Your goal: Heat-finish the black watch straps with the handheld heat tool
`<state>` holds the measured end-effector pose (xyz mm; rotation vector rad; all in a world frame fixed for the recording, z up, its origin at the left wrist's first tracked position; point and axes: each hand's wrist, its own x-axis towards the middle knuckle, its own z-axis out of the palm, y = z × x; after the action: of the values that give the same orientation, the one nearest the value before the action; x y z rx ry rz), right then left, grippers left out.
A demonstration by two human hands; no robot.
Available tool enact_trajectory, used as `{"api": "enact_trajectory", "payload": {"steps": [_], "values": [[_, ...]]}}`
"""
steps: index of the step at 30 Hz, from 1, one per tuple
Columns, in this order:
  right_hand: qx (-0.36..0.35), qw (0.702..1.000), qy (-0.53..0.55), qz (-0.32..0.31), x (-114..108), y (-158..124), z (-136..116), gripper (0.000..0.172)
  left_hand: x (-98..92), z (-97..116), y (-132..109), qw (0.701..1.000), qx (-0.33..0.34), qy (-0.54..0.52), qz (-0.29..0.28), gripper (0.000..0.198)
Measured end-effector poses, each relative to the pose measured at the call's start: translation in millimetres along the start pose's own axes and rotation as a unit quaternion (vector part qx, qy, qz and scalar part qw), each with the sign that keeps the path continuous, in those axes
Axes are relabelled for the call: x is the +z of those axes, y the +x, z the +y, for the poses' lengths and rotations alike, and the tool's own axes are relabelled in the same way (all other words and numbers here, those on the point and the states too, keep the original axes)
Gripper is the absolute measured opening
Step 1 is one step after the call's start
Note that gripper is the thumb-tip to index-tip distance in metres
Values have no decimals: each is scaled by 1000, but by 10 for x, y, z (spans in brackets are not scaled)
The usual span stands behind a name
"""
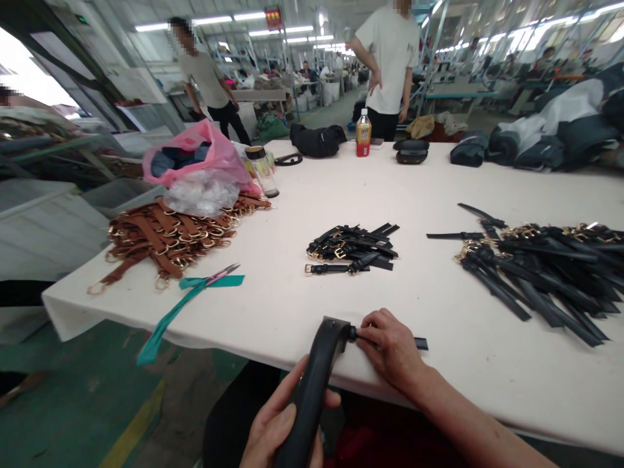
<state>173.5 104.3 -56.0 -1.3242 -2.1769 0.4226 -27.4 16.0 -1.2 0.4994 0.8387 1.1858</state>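
My left hand (285,416) grips a wide, curved black strap (312,390) near the table's front edge, holding it upright. My right hand (390,344) pinches a narrow black strap (422,343) where it meets the wide strap's upper end, on the white-covered table (439,182). Beyond my hands lie a small heap of black straps with gold buckles (353,247) and a larger heap of the same kind (536,273). The join between the straps is partly hidden by my right fingers.
Brown straps with gold rings (166,240) and green-handled scissors (209,276) lie at the table's left. Farther back stand a pink plastic bag (195,156) and a drink bottle (363,133). Two standing people (390,65) are beyond the table, with sewing stations behind them.
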Motion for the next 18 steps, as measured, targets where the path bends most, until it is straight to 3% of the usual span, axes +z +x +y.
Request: {"api": "enact_trajectory", "payload": {"steps": [4,11,18], "values": [[4,999,20,-27,-4,39,2,11,-29,0,9,1000,1,2,-23,36],[77,991,61,-96,-59,144,-26,11,-35,-1,1,1000,-12,-13,-21,34],[154,985,-26,-69,93,202,-71,14,-52,23,-78,999,-2,8,38,41]]}}
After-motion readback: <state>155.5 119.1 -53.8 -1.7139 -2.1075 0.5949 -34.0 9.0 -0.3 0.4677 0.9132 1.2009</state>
